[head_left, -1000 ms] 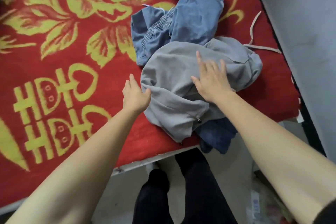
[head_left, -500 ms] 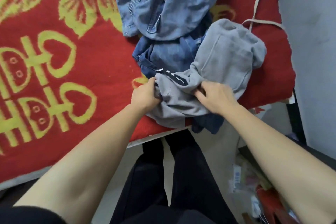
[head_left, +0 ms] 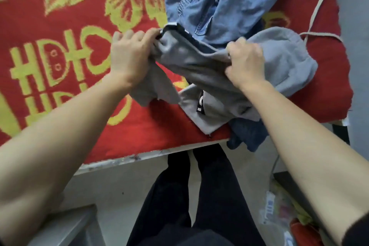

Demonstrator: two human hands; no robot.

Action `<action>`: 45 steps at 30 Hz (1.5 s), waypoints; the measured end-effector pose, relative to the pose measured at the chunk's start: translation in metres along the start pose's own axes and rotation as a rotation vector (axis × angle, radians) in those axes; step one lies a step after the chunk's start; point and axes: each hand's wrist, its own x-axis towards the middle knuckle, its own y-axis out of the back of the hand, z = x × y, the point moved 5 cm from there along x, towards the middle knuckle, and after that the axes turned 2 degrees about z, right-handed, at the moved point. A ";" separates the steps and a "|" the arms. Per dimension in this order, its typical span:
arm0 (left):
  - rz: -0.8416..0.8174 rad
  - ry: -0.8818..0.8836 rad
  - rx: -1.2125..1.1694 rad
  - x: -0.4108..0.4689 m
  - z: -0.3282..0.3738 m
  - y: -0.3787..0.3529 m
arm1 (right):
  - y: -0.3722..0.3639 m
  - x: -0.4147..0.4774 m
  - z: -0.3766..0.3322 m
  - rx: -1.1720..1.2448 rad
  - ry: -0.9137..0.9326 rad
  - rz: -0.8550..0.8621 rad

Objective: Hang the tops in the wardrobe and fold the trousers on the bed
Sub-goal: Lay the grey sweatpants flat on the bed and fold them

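Nearest, the person's legs in black trousers (head_left: pixel 199 195) stand on pale floor close against the white painted bed edge (head_left: pixel 139 158). Blurred packets (head_left: pixel 279 211) lie on the floor to the right, their print too smeared to read.

On the red bedspread with yellow woven flowers and large yellow characters (head_left: pixel 60 62), a soft grey fleece garment (head_left: pixel 199 70) is bunched at the near right corner, one fold reaching the edge. A small black label (head_left: pixel 200 104) with white marks sits on that fold; the marks cannot be read. A dark blue garment (head_left: pixel 247 136) spills over the edge beneath it.

The left hand (head_left: pixel 129 54), fingers curled tight, grips the grey garment's dark-trimmed hem. The right hand (head_left: pixel 246 64), also fisted, grips the cloth further along, drawing it taut between them. A wide stretch of bedspread runs off to the left of the hands.

Beyond, a heaped light blue denim garment with an elastic waistband (head_left: pixel 229 0) touches the grey one. A pale cord (head_left: pixel 317 12) trails near the grey wall (head_left: pixel 355 26).
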 end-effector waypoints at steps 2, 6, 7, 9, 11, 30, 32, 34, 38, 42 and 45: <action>0.188 0.205 -0.016 0.024 -0.029 0.028 | 0.039 0.009 -0.007 0.117 -0.077 0.327; 0.392 0.306 0.008 0.016 -0.038 0.044 | 0.056 -0.001 -0.013 0.253 -0.077 0.581; 0.366 0.262 0.055 0.003 -0.032 0.036 | 0.043 -0.009 -0.013 0.255 -0.073 0.507; 0.163 0.191 0.079 -0.037 -0.023 0.000 | 0.002 -0.031 -0.015 0.213 -0.035 0.187; -0.229 0.185 0.028 -0.086 -0.019 -0.046 | -0.043 -0.064 -0.020 0.098 0.101 -0.211; -0.381 0.449 -0.863 0.047 0.195 -0.080 | -0.039 -0.040 0.226 0.347 -1.022 0.094; -0.494 0.480 -0.905 0.056 0.221 -0.092 | -0.055 -0.047 0.246 0.419 -1.115 0.008; -0.562 0.495 -0.925 0.054 0.234 -0.101 | -0.072 -0.057 0.253 0.630 -1.171 -0.052; -0.537 0.402 -0.835 0.034 0.225 -0.101 | -0.093 -0.072 0.237 1.139 -1.233 -0.183; -0.659 0.447 -0.783 0.001 0.186 -0.107 | -0.085 -0.065 0.223 1.271 -1.068 -0.050; -0.823 0.483 -0.802 -0.019 0.161 -0.105 | -0.062 -0.054 0.203 1.327 -0.963 -0.006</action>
